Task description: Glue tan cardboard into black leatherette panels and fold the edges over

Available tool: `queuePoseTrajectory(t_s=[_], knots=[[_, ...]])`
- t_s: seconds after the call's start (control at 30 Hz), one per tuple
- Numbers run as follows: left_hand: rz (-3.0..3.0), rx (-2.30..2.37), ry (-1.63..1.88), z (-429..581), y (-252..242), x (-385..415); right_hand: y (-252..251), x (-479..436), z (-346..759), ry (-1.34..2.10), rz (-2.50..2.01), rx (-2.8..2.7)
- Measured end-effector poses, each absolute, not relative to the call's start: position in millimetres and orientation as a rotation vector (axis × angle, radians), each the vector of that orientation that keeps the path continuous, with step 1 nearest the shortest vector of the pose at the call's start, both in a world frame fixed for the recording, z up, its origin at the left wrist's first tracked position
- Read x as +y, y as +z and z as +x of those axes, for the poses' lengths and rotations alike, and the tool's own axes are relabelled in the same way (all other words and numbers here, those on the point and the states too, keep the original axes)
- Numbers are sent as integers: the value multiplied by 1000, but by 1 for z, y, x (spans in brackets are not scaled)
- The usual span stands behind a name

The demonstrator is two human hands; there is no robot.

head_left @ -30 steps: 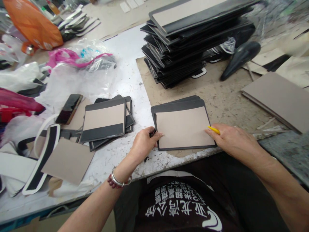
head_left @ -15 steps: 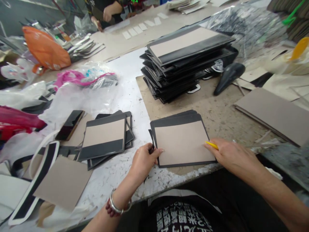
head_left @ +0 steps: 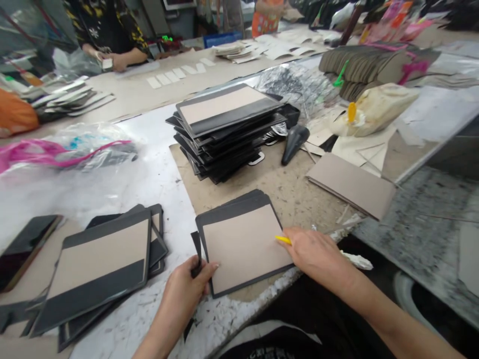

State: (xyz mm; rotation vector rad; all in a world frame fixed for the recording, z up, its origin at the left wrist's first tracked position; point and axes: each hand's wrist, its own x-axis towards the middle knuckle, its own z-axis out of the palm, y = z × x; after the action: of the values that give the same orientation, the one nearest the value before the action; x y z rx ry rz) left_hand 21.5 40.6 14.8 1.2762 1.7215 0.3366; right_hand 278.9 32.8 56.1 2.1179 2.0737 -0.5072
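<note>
A beige panel with black borders (head_left: 243, 244) lies on top of a few similar ones at the table's front edge. My left hand (head_left: 190, 281) is closed on a thin black strip (head_left: 196, 244) at the panel's left edge, the thumb resting on its corner. On the right edge, my right hand (head_left: 309, 247) is closed round a yellow tool (head_left: 283, 240), whose tip points left over the panel; the rest of it is hidden in the fingers. Behind stands a tall stack of black-bordered panels (head_left: 228, 107). Several more (head_left: 101, 249) lie to the left.
A black, pointed object (head_left: 295, 142) and beige boards (head_left: 350, 182) lie to the right. Crumpled clear plastic (head_left: 292, 85) is behind the stack. A dark phone-like object (head_left: 28, 249) lies at the far left. Across the table, a person's hands (head_left: 116, 61) hold a small piece.
The view has turned to the right, so the table's contents appear further left and more of the right side shows. Both hands keep their places at the panel, still holding the strip and yellow tool.
</note>
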Motion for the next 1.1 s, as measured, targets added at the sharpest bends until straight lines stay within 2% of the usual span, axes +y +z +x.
queuePoseTrajectory(t_s=[0.63,1.1], knots=[[1292,1798,348,31,31,39,27,39,298,-495,2074,2085],[1638,1923,211,35,36,30,48,40,283,-511,2032,2008]])
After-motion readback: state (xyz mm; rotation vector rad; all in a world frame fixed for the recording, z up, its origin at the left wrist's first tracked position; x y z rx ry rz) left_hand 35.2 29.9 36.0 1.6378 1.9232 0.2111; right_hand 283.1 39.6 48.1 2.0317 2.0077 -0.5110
